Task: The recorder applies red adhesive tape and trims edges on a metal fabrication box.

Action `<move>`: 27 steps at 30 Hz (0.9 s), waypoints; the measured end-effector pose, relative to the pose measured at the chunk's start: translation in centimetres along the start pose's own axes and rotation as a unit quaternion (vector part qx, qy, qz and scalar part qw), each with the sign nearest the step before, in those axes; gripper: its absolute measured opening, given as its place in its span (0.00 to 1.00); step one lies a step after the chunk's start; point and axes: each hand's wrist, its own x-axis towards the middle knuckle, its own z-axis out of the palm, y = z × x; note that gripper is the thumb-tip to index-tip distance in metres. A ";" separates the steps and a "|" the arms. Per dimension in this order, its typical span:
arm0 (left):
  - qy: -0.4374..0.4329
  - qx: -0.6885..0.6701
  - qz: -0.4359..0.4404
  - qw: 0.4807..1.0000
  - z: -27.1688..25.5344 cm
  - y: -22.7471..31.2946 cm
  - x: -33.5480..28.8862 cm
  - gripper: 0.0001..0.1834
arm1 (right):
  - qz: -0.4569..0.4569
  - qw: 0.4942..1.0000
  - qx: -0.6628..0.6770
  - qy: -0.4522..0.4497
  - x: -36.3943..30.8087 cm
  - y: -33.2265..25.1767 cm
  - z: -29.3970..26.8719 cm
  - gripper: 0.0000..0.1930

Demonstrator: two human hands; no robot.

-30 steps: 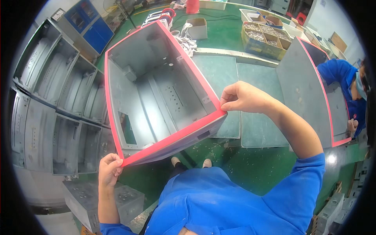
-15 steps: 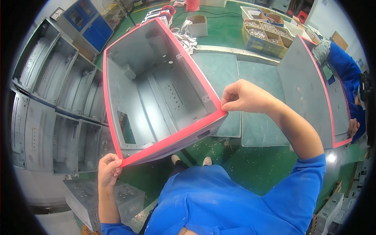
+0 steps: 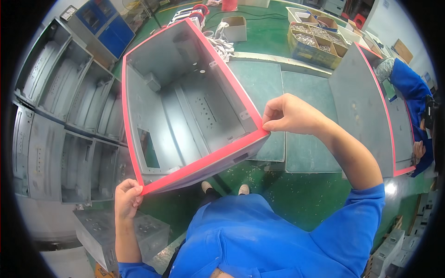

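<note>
A grey sheet-metal cabinet (image 3: 181,125) lies in front of me with its open side up, tilted in view. Red tape (image 3: 204,161) runs along its rim on all sides. At the near left corner my left hand (image 3: 127,198) is closed, thumb and fingertips pinching the tape. My right hand (image 3: 294,114) is closed in a pinch on the tape at the near right corner, its other fingers curled. Inside the cabinet are a ribbed back panel, small holes and a rectangular cutout. My fingers hide the exact tape ends.
Stacked metal cabinets (image 3: 65,88) line the left side. Grey-green panels (image 3: 308,125) lie right of my cabinet. Another red-rimmed cabinet (image 3: 359,106) stands at right, beside a co-worker's blue sleeve (image 3: 408,78). A divided bin (image 3: 317,39) of small parts and a cardboard box (image 3: 234,28) sit beyond.
Both hands keep their pinch at the same corners, nearly still. The view has shifted slightly, and the co-worker's arm at the right has moved a little.
</note>
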 end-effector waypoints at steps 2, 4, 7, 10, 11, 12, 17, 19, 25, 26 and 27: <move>-0.001 -0.003 0.003 1.000 -0.1 -0.2 0.0 0.05 | -0.008 1.000 -0.006 0.008 -0.1 0.0 0.2 0.04; 0.003 -0.001 0.004 1.000 -0.1 -0.2 0.0 0.05 | -0.012 1.000 -0.008 0.011 -0.2 0.1 0.3 0.05; 0.007 0.005 0.005 1.000 -0.1 -0.2 -0.1 0.05 | -0.010 0.998 -0.007 0.058 -0.6 0.3 0.8 0.07; -0.003 0.001 0.016 1.000 -0.4 -0.6 0.0 0.05 | 0.030 0.990 0.117 0.068 -1.3 1.0 1.1 0.09; -0.002 0.001 0.018 1.000 -0.2 -0.6 0.0 0.05 | 0.050 0.981 0.177 0.062 -1.5 1.3 1.2 0.10; -0.002 0.000 0.021 1.000 -0.1 -0.5 0.0 0.05 | 0.048 0.976 0.202 0.071 -1.8 1.6 1.6 0.10; 0.008 0.008 0.014 1.000 -0.1 -0.4 0.0 0.05 | 0.041 0.954 0.283 0.091 -2.6 2.1 3.2 0.11; 0.008 0.007 0.013 1.000 -0.2 -0.4 -0.1 0.05 | 0.042 0.949 0.297 0.095 -2.5 2.1 3.5 0.11; 0.006 0.010 0.018 1.000 -0.1 -0.3 -0.1 0.05 | 0.060 0.941 0.313 0.115 -2.5 1.6 4.0 0.10; 0.004 0.012 0.019 1.000 -0.2 -0.3 -0.1 0.05 | 0.064 0.941 0.313 0.115 -2.5 1.5 4.0 0.10; 0.001 0.015 0.021 1.000 -0.2 -0.4 0.0 0.05 | 0.068 0.940 0.313 0.116 -2.5 1.5 3.9 0.10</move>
